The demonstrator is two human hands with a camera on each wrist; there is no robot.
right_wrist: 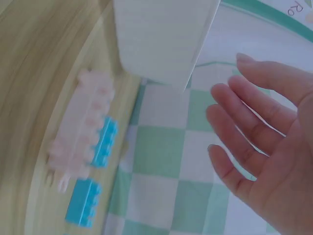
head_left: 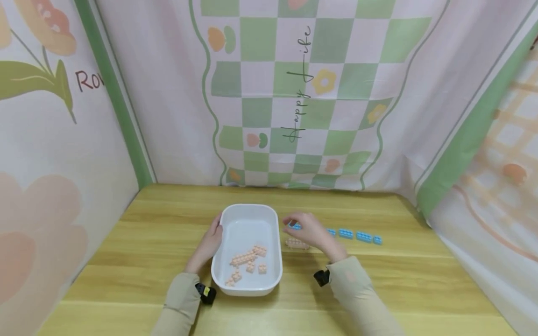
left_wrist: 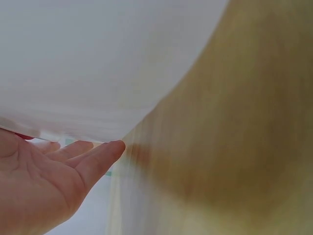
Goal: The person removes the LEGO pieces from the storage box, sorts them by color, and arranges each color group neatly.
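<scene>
A white plastic tray sits on the table with several peach building blocks in its near half. My left hand rests against the tray's left side; in the left wrist view its fingers lie nearly straight along the white wall, the thumb hidden. Right of the tray, my right hand hovers with fingers loosely bent. Nothing is between those fingers in the right wrist view. Below it lies a peach block piece, and blue blocks run in a row to the right, partly hidden by the hand.
The wooden table meets a green-and-white checked curtain at its back edge. Patterned cloth hangs at both sides. Small black wrist cameras sit at both sleeves.
</scene>
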